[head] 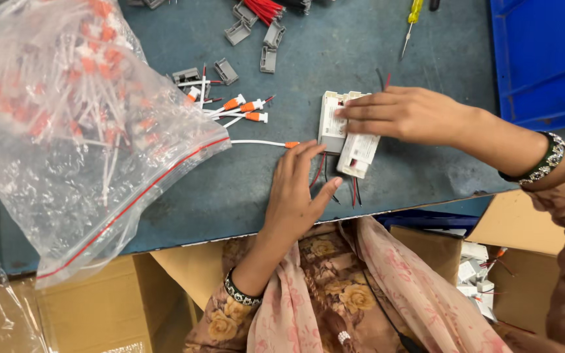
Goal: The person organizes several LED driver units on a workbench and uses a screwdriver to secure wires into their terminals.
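Observation:
My right hand [408, 114] lies flat on two white box-shaped electrical units [359, 154] with red and black leads, pressing them onto the blue-grey tabletop [335, 59]. My left hand [297, 189] rests just left of them, fingers spread, its fingertips beside the orange tip of a white wire [259, 142] and over the red and black leads. Neither hand grips anything. More white wires with orange connectors [240, 108] lie a little farther back.
A big clear zip bag [60, 131] full of white and orange wires covers the left side. Grey plastic clips [266, 46], red wires and a yellow screwdriver [413, 16] lie at the back. A blue bin [544, 59] stands at the right. Cardboard boxes [99, 307] sit below the table edge.

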